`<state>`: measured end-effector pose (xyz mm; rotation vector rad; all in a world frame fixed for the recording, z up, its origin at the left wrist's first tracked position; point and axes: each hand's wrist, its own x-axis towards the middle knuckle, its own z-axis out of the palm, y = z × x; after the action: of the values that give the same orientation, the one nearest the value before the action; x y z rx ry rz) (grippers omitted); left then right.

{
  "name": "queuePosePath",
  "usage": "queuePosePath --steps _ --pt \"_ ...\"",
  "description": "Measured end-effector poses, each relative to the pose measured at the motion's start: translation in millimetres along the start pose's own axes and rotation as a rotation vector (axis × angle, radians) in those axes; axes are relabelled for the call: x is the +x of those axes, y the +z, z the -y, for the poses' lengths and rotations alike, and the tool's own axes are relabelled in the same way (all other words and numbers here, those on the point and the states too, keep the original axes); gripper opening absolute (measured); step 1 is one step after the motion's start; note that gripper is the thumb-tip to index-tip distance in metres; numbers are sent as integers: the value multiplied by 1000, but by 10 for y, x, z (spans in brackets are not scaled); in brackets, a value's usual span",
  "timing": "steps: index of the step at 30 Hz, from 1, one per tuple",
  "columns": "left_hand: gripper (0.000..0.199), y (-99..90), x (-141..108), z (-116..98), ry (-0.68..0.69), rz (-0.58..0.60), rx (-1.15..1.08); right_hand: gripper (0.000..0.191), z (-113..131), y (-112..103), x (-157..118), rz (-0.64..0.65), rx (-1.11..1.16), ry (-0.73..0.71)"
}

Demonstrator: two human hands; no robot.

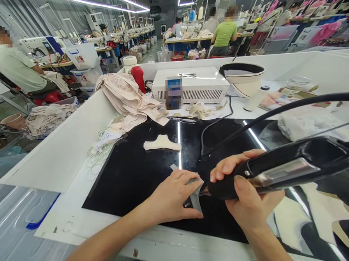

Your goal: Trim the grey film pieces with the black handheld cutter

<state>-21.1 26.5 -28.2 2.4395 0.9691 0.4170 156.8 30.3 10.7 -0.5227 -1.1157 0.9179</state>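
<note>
My right hand [251, 196] is wrapped round a black corded hand tool [299, 161] with a silver strip along its body. The tool's thick front end points left, towards my left hand [180, 192]. Between the thumb and fingers of that hand is a small grey, thin piece [196, 204], held against the black glossy board [130, 179]. My fingers hide part of the grey piece. A cream fabric piece [162, 143] with a bump on top lies farther back on the board. More cream cut pieces [290, 218] lie at the right, beyond my right forearm.
A white vented box [189, 83] stands at the back with a phone [174, 93] before it. Pinkish fabric [128, 98] is heaped back left, near a red bottle [138, 78]. The tool's black cable [292, 101] arches across the right. Other people sit at sewing machines beyond.
</note>
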Motion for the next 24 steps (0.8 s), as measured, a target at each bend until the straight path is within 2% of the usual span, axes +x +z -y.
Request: queuePosePath --steps 9,24 --pt "76 -35 19 -13 5 -3 14 37 118 -24 -115 10 13 36" --pt "75 4 6 19 9 -32 -1 31 110 0 -125 0 -16 53"
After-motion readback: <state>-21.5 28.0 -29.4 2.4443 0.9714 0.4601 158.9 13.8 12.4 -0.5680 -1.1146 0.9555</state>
